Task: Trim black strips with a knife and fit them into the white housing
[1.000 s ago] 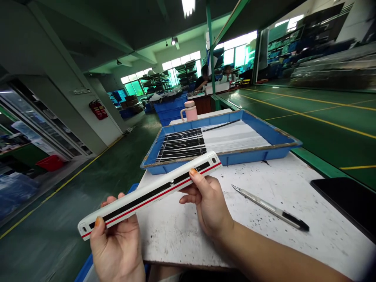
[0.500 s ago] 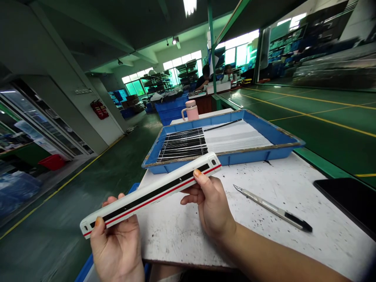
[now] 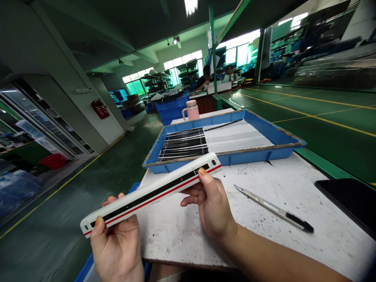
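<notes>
A white model train car shell (image 3: 149,191) with a black band and a red stripe slants up to the right above the table's near left part. My left hand (image 3: 117,241) grips its lower left end, thumb on the side facing me. Near the upper right end my right hand (image 3: 214,203) holds it, thumb pressed on the black band and the other fingers curled below. Beyond it, a blue tray (image 3: 249,156) holds black strips (image 3: 183,145) and white strips (image 3: 235,137). A craft knife (image 3: 273,207) lies on the table, right of my right hand.
The white table (image 3: 176,235) is speckled with dark marks. A black phone-like slab (image 3: 348,201) lies at its right edge. Behind the tray stands a pink mug (image 3: 192,111), with blue crates (image 3: 172,107) farther back. Two people sit at a distant bench.
My right thumb has slid slightly up and right along the black band, uncovering small white marks there. The train car shell and my left hand stay nearly in place.
</notes>
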A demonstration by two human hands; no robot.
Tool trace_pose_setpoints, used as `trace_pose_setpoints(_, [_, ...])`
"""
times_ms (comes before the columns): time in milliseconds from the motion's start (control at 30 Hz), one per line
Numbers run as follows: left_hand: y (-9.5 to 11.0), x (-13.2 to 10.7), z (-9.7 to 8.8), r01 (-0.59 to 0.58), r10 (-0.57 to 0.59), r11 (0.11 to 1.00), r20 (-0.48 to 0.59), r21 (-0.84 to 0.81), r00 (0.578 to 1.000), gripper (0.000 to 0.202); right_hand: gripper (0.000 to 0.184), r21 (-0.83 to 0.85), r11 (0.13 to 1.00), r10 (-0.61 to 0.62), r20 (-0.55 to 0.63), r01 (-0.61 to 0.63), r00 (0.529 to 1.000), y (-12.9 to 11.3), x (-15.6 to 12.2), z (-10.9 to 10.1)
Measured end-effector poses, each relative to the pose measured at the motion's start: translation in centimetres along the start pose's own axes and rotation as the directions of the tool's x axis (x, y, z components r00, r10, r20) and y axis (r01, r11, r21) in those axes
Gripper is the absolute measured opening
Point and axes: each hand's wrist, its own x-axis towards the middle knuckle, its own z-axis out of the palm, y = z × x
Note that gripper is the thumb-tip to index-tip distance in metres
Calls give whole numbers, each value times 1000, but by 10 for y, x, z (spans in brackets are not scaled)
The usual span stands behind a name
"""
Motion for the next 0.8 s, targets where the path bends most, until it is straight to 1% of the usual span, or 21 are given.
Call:
trace_pose_setpoints(100, [0, 1, -1, -3, 3, 1000, 12, 3, 1000, 19, 44, 2, 1000, -1, 1, 1, 1000, 1, 0, 0])
trace_pose_setpoints(433, [2, 3, 0, 16, -17, 1000, -11, -18, 1000, 18, 45, 1, 1000, 7, -3, -7, 1000, 1, 2, -1])
trace_pose_setpoints(633, [2, 7, -3, 18, -18, 1000, 53, -6, 998, 19, 44, -11, 1000, 9, -16, -9, 1000, 2, 3, -2])
trace_pose_setpoints(800, [3, 5, -1, 24, -23, 999, 36, -25, 999, 20, 42, -11, 1000, 14, -19, -14, 1000, 2, 2, -2])
